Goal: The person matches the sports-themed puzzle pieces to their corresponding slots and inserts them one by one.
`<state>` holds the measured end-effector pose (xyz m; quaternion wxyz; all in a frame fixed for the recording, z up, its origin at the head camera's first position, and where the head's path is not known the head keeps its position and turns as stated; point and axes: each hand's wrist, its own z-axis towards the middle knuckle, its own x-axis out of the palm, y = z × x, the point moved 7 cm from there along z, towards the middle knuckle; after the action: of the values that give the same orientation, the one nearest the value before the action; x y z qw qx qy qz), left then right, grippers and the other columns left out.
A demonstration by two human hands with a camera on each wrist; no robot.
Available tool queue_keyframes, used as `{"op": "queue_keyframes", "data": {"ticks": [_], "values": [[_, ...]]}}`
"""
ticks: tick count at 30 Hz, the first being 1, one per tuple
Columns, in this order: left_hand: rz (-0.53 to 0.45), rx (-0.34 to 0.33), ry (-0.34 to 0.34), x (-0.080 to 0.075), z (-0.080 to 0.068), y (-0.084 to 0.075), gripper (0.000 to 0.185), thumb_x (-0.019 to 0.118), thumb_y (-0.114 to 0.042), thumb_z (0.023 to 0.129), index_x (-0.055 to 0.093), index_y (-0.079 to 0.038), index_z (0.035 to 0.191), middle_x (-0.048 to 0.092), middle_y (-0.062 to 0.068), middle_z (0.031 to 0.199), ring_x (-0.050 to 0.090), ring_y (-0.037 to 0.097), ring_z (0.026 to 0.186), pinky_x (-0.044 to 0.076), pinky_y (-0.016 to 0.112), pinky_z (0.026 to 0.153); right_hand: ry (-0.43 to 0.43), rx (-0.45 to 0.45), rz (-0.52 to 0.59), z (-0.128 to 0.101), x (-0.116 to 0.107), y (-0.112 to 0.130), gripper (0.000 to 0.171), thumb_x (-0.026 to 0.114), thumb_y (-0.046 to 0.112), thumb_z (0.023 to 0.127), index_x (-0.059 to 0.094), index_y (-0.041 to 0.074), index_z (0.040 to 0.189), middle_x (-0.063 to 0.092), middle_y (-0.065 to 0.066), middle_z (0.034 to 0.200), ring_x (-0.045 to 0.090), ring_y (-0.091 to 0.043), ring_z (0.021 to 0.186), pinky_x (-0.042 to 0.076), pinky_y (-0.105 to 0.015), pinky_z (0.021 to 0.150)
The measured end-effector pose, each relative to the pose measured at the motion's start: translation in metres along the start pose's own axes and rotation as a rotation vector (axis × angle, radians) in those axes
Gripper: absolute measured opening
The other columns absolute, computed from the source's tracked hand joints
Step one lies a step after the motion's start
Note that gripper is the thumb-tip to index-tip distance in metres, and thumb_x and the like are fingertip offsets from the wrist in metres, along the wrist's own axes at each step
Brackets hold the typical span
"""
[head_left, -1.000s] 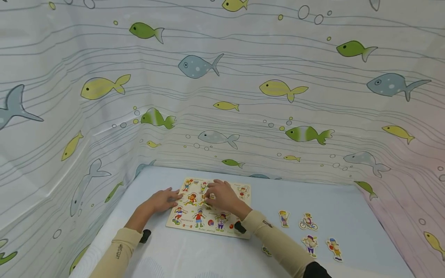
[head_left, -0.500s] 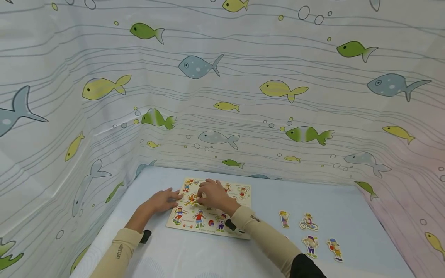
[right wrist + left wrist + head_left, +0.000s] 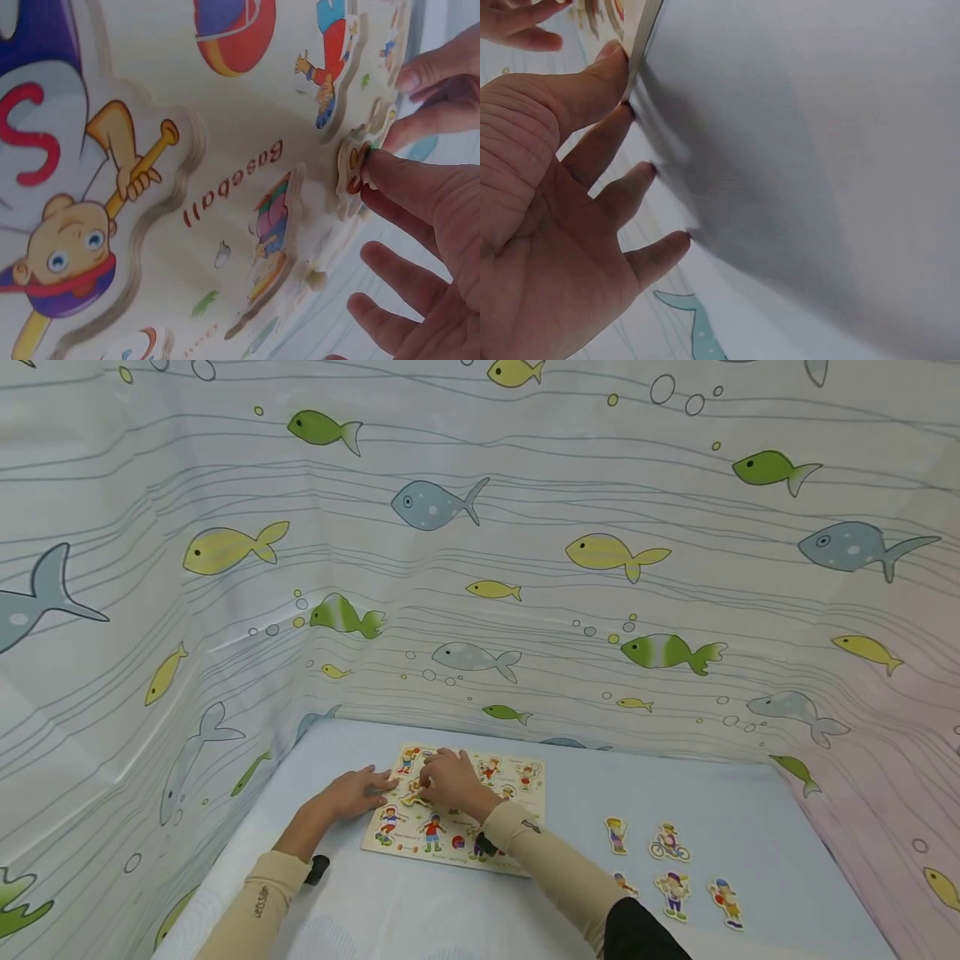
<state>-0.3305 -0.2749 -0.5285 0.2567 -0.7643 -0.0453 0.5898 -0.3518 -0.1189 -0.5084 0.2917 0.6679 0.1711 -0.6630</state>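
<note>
A wooden picture puzzle board (image 3: 373,839) with sports figures lies flat on the table. My left hand (image 3: 356,792) is at its left edge. In the left wrist view, the thumb of that hand (image 3: 551,217) touches the board's edge, and the other fingers reach down to the tabletop. Over the board's upper left part, my right hand (image 3: 452,783) pinches a small puzzle piece (image 3: 349,163) between thumb and index finger, the other fingers spread. Whether this piece sits in its recess or just above the board, I cannot tell. The right hand hides several figures in the head view.
Several loose puzzle pieces lie right of the board, among them a cyclist (image 3: 670,842), a standing figure (image 3: 617,835), a purple-trousered figure (image 3: 673,895) and one with a ball (image 3: 727,903). Another piece (image 3: 624,883) is partly covered by the right sleeve. A fish-patterned curtain (image 3: 525,627) surrounds the table.
My right hand has moved left across the board, uncovering figures at its upper right. The sleeve has shifted too, revealing part of a loose piece. My left hand has stayed at the board's edge.
</note>
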Motion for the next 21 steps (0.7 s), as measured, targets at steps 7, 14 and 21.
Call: {"op": "queue_keyframes", "data": {"ticks": [7, 14, 21], "values": [[0.017, 0.016, 0.002, 0.0013, 0.0019, 0.0006, 0.042, 0.068, -0.022, 0.094, 0.062, -0.011, 0.134, 0.047, 0.012, 0.147, 0.028, 0.048, 0.14, 0.025, 0.067, 0.109, 0.009, 0.021, 0.007, 0.004, 0.0058, 0.0017, 0.01, 0.071, 0.038, 0.092, 0.076, 0.029, 0.09, 0.065, 0.011, 0.111, 0.052, -0.018, 0.121, 0.036, -0.059, 0.106], [0.011, 0.04, -0.002, -0.0002, 0.0016, -0.0019, 0.042, 0.068, -0.022, 0.094, 0.063, -0.009, 0.133, 0.048, 0.013, 0.147, 0.029, 0.048, 0.14, 0.025, 0.065, 0.11, 0.019, 0.016, 0.011, 0.0072, 0.0057, 0.005, 0.01, 0.071, 0.037, 0.092, 0.074, 0.028, 0.087, 0.06, 0.014, 0.092, 0.054, -0.016, 0.11, 0.037, -0.058, 0.104], [0.026, 0.039, 0.0, -0.0011, 0.0012, -0.0012, 0.042, 0.067, -0.022, 0.094, 0.062, -0.009, 0.134, 0.048, 0.013, 0.147, 0.029, 0.048, 0.139, 0.026, 0.066, 0.109, 0.028, 0.02, 0.038, 0.0061, 0.005, 0.0053, 0.011, 0.071, 0.037, 0.092, 0.077, 0.027, 0.094, 0.064, 0.011, 0.101, 0.052, -0.021, 0.121, 0.034, -0.06, 0.106]]}}
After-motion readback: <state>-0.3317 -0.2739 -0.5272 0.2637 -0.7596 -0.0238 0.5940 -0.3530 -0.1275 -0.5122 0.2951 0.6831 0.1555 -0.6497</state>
